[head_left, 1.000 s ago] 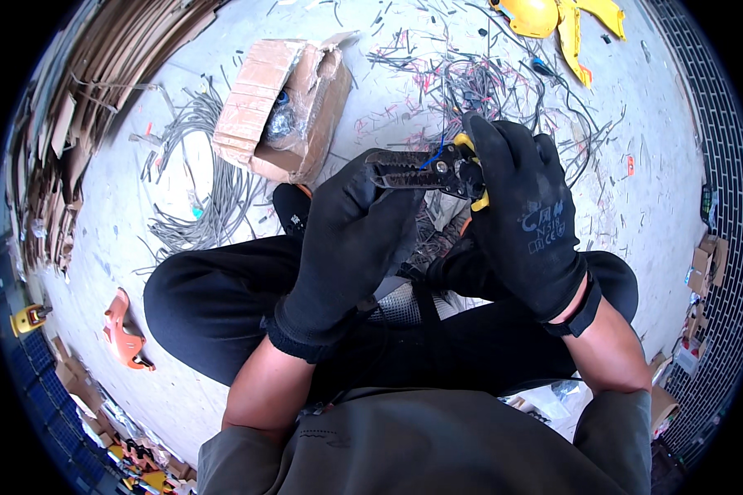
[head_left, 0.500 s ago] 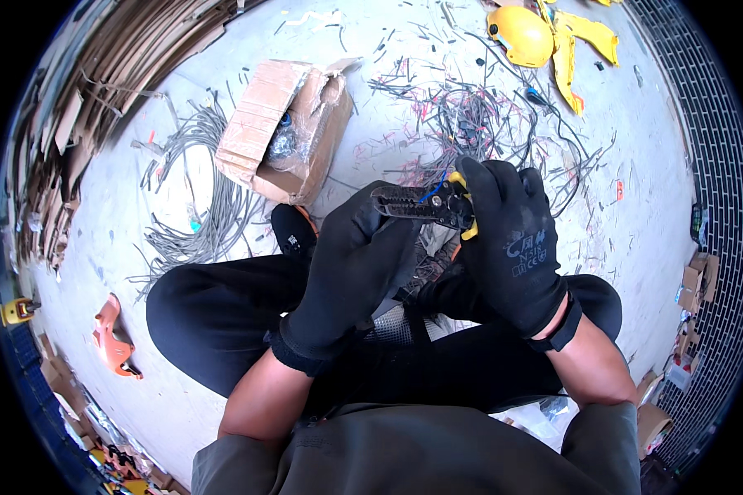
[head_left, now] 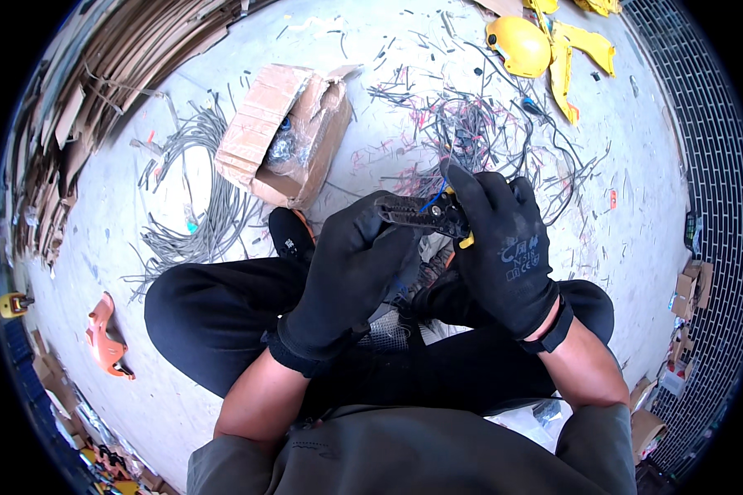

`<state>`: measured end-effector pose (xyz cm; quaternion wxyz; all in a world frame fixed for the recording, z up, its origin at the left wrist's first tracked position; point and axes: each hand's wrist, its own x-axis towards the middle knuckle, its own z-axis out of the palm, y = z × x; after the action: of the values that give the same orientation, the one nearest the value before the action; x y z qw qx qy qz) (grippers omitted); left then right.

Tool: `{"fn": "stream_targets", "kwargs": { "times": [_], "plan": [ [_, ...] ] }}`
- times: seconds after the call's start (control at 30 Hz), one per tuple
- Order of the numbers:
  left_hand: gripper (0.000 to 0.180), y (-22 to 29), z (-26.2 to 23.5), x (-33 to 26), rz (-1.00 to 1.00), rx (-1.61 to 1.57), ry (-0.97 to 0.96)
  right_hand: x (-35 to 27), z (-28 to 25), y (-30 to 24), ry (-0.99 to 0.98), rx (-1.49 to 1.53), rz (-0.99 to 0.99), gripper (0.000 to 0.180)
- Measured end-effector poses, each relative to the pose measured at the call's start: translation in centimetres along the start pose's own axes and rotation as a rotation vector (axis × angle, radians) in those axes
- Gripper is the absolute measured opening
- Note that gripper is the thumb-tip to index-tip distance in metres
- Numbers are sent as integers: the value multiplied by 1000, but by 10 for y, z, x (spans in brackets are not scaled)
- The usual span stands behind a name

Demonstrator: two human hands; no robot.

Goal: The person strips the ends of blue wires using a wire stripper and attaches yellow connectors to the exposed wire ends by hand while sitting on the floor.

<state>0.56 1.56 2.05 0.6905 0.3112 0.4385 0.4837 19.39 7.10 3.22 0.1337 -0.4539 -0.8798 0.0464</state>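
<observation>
Both my hands wear black gloves and meet above my crossed legs. My right hand (head_left: 504, 247) grips a wire stripper (head_left: 421, 213) with a black head and yellow handles. A thin blue wire (head_left: 434, 198) sits across the tool's jaws. My left hand (head_left: 347, 272) is closed at the tool's left end, where the wire leads; the wire itself is hidden inside the glove.
An open cardboard box (head_left: 285, 136) lies on the concrete floor ahead. Grey cable bundles (head_left: 194, 210) lie to its left, tangled wire scraps (head_left: 487, 136) ahead. A yellow hard hat (head_left: 516, 45) sits at the far right, flattened cardboard (head_left: 66, 107) at left, an orange object (head_left: 107, 338) by my knee.
Both hands with the stripper have dropped slightly in the picture as my head tilted. The grip on the tool looks the same.
</observation>
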Motion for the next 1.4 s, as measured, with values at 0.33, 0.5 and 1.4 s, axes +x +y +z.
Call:
{"fn": "stream_targets", "kwargs": {
  "times": [0.33, 0.5, 1.4],
  "plan": [
    [16, -7, 1, 3, 113, 127, 41, 0, 0, 0, -36, 11, 9, 75],
    [16, -4, 2, 2, 77, 69, 25, 0, -2, -2, -22, -9, 26, 73],
    [16, 3, 3, 1, 86, 56, -10, 1, -8, -1, 62, -25, -11, 70]
  ]
}}
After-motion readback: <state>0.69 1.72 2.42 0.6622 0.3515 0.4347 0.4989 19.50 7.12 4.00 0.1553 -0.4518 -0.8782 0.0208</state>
